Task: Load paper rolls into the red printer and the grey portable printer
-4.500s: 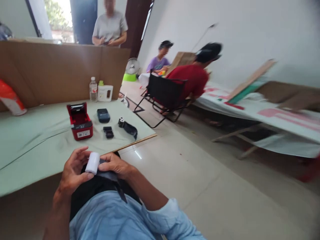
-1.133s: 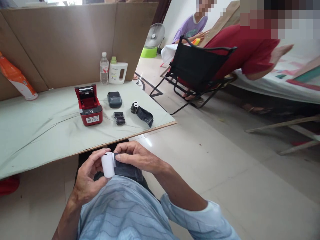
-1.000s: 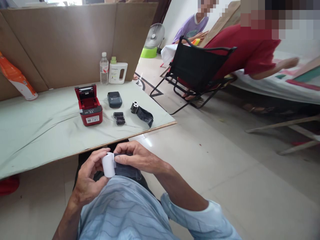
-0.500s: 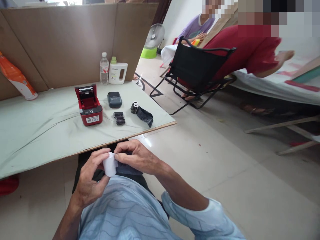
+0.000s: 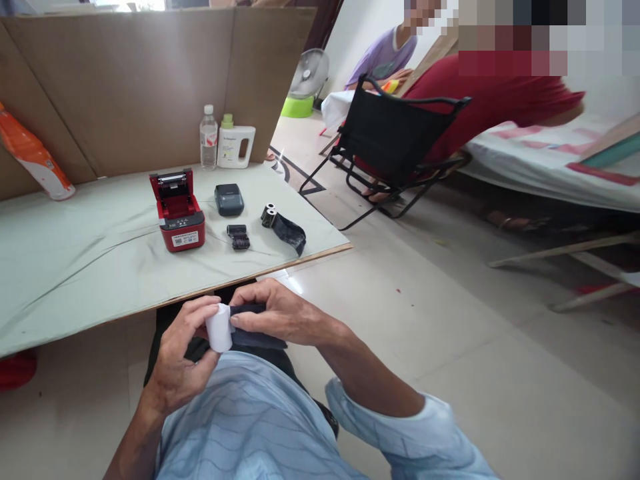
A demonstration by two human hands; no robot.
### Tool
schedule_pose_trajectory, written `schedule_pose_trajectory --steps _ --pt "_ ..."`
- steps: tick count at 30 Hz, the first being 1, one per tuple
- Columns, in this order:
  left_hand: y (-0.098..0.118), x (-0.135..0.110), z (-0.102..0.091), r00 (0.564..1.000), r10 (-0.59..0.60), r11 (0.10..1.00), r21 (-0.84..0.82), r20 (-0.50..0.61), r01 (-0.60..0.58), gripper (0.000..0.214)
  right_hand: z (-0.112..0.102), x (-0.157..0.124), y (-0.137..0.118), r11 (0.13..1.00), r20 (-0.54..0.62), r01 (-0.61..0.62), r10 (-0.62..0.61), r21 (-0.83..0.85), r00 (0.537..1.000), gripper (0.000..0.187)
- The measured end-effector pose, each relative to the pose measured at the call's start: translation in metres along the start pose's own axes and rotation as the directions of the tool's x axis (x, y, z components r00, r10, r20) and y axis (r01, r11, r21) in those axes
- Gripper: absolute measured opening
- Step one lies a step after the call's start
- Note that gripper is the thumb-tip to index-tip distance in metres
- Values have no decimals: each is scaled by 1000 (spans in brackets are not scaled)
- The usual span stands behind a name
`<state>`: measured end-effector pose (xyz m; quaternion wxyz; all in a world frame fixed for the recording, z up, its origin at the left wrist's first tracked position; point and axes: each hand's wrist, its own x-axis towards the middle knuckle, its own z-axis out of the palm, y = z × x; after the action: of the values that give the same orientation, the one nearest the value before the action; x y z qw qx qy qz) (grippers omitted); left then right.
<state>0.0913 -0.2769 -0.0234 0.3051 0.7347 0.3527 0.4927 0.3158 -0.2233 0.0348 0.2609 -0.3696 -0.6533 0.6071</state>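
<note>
My left hand [image 5: 183, 353] is wrapped around a white paper roll [image 5: 219, 330], fingers over its upper end and thumb below. The roll is held upright above my lap. At its right side is my right hand [image 5: 275, 312]; its thumb tip touches the roll's edge, where a small loose flap shows. A gap shows between that thumb and the curled index finger. Beyond the hands, on the table, stands a red label printer [image 5: 183, 223] with its lid raised. Right of it lie a dark grey device [image 5: 229, 199], a short black ribbon roll [image 5: 239, 237] and a longer unrolled black ribbon [image 5: 287, 233].
The table [image 5: 100, 267] has a wooden front edge and a cardboard screen [image 5: 150, 87] behind. A water bottle [image 5: 209, 137], a white jug [image 5: 237, 143] and an orange bottle [image 5: 37, 157] stand along it. To the right, a person sits in a black folding chair [image 5: 400, 133].
My right thumb and index finger have parted slightly at the roll's edge. The left hand and roll have hardly moved. The person in red has leaned further right.
</note>
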Motion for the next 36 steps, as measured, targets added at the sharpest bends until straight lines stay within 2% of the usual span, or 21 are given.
schedule_pose_trajectory --steps 6,14,23,28,33,36 --pt "0 1 1 1000 0 1000 -9 -2 0 61 0 2 0 1000 7 16 -16 -14 1000 23" --pt "-1 0 2 999 -51 997 -58 -11 50 61 -10 5 6 999 139 -49 46 17 989 45" --pt "0 0 2 996 -83 993 -88 11 84 61 -15 10 8 999 217 -27 18 40 976 50" --pt "-2 -1 1 996 -85 994 -72 8 85 61 -17 14 7 999 284 -45 39 12 958 44" --pt "-3 -1 1 998 -53 998 -21 24 53 62 -17 15 9 999 279 -33 23 32 960 42" --pt "-2 1 0 999 -25 1000 17 22 25 61 -17 15 10 996 285 -78 63 40 956 44"
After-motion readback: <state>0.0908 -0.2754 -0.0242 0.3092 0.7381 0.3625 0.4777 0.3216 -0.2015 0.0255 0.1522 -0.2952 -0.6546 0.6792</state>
